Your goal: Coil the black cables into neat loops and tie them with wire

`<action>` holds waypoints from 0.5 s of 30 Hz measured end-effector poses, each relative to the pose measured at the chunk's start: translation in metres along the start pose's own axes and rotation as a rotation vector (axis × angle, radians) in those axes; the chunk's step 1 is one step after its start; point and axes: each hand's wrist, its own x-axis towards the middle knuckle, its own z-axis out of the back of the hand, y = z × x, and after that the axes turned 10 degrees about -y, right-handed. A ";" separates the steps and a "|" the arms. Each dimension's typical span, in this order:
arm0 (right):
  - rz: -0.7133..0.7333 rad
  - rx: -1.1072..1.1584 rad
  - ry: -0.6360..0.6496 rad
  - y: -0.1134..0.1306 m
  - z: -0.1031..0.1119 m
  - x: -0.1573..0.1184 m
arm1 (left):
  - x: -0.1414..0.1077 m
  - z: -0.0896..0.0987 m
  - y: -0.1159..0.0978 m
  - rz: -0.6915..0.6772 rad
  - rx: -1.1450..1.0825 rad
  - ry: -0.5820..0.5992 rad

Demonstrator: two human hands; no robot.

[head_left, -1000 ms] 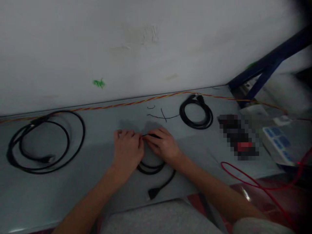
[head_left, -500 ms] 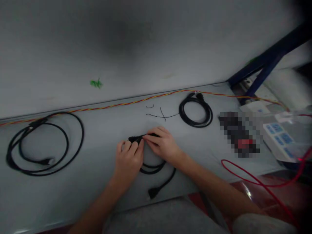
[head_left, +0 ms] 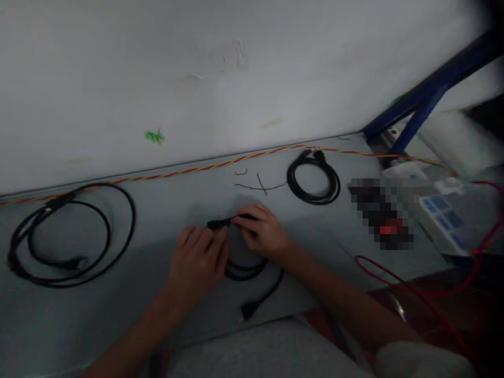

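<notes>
right hand (head_left: pixel 263 232) pinches black cable plug (head_left: pixel 218 224), left hand (head_left: pixel 196 264) loosely open just beside it, not gripping; plug handling in hand, next move calls for a left-hand grasp.

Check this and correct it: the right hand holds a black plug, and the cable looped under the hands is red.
Not right: the cable looped under the hands is black, not red, as the head view shows. The right hand does hold the black plug.

Bare right forearm (head_left: pixel 338 299), pale grey sleeve (head_left: pixel 419 361)
</notes>
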 end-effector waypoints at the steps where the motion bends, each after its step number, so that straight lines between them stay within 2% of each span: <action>1: 0.002 0.002 0.006 0.000 0.000 0.000 | 0.001 -0.003 0.007 0.069 -0.069 -0.013; 4: 0.013 0.015 0.008 -0.001 0.000 0.000 | 0.008 -0.018 0.023 0.248 -0.301 -0.018; 6: 0.018 0.021 -0.002 -0.001 0.000 -0.001 | 0.015 -0.030 0.030 0.300 -0.402 0.007; 11: 0.007 0.006 0.000 0.000 0.000 0.000 | 0.029 -0.045 0.041 0.279 -0.504 0.129; 15: 0.012 0.009 -0.002 0.001 0.001 0.001 | 0.030 -0.046 0.045 0.276 -0.524 0.149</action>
